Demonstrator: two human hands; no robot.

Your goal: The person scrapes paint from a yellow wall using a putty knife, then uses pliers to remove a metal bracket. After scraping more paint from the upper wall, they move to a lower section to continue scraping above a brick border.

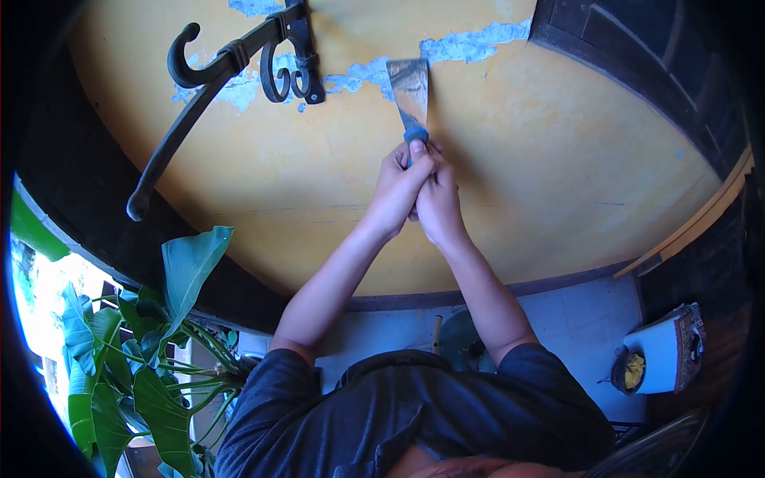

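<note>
Both hands are right up at the wall here, together and clamped on one tool: a flat metal scraper [409, 89] with a blue and dark handle. The left hand [398, 187] and the right hand [440, 201] press against each other around that handle, a thumb lying along it, and the arms reach up from dark short sleeves. The blade points upward, widening to a straight top edge, and that edge sits at a ragged band of pale bluish bare patches [466, 46] in the yellow painted wall [550, 151]. The bare band runs on both sides of the blade, toward the upper right and back toward the left.

Over to the left of the scraper, well apart from it, a black wrought-iron bracket [231, 60] juts out from the wall, all curls and a long drooping arm, with more bare patches behind it. Down at lower left, a leafy green plant [187, 279] spreads its broad leaves beside the person. Below the wall runs a dark baseboard [398, 302], then a pale tiled floor [558, 319]. Off at lower right, a dark round bowl [620, 371] holds yellow pieces, beside a white box-shaped object [660, 350] with a patterned top.
</note>
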